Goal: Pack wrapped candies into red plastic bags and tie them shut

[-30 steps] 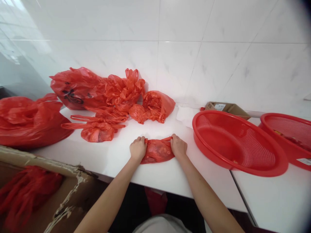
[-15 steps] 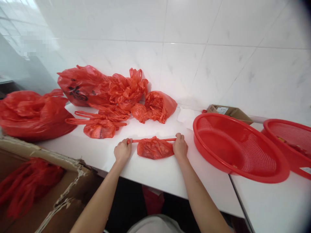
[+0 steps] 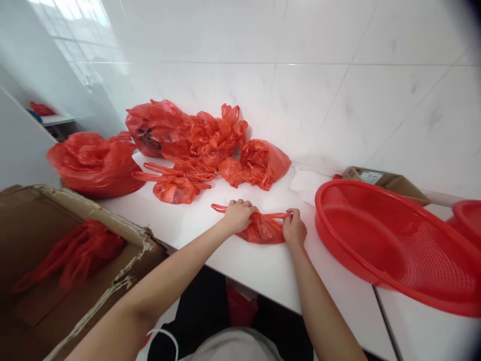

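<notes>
A small red plastic bag point(image 3: 265, 231) with something inside lies on the white counter point(image 3: 195, 220) in front of me. My left hand point(image 3: 237, 215) is closed over the bag's left side, with a twisted handle strand sticking out to its left. My right hand point(image 3: 294, 229) pinches the other handle at the bag's right end. Both hands rest on the counter.
Several more red bags point(image 3: 195, 145) are heaped against the tiled wall, and a big one point(image 3: 93, 163) lies at the left. A large red basket point(image 3: 391, 235) sits right of my hands, a second point(image 3: 468, 213) beyond it. A torn cardboard box point(image 3: 67, 260) holding red bags stands lower left.
My left hand has come back in from the stretched-out handle and now grips the bag itself. The view has swung left; the bag stays in place between my hands.
</notes>
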Motion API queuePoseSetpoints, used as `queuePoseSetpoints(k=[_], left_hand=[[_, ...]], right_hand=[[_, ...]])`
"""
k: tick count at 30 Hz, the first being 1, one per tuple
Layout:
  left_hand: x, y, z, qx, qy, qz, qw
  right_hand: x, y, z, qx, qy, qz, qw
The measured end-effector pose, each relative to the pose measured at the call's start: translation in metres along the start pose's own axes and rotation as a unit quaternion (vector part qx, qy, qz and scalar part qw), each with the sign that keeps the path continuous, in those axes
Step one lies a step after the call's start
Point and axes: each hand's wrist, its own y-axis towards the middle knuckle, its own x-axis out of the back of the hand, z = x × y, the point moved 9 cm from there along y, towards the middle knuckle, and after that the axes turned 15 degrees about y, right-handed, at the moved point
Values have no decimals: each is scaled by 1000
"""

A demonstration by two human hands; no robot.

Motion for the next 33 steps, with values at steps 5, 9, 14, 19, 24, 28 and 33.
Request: queuePoseSetpoints(k=[5, 9, 14, 19, 24, 28, 33], left_hand=[[-3, 8, 4, -30, -13, 54, 998], [-3, -7, 16, -16, -43, 67, 997], [-28, -26, 5, -29, -52, 60, 996], [-31, -26, 17, -61, -30, 48, 997], [-17, -28, 40, -85, -7, 52, 995], [-2, -35, 56, -64, 44, 53, 996], [-3, -55, 79, -37, 93, 98, 990]], right_hand=[[4, 0, -4, -12, 72, -4, 997], [1, 1, -7, -14, 134, 6, 991], [3, 1, -11, -4, 229, -2, 973], [10, 2, -15, 2, 325, -32, 945], [11, 2, -14, 1, 362, -29, 932], [11, 1, -13, -3, 362, -16, 932], [5, 2, -14, -6, 333, -4, 943]])
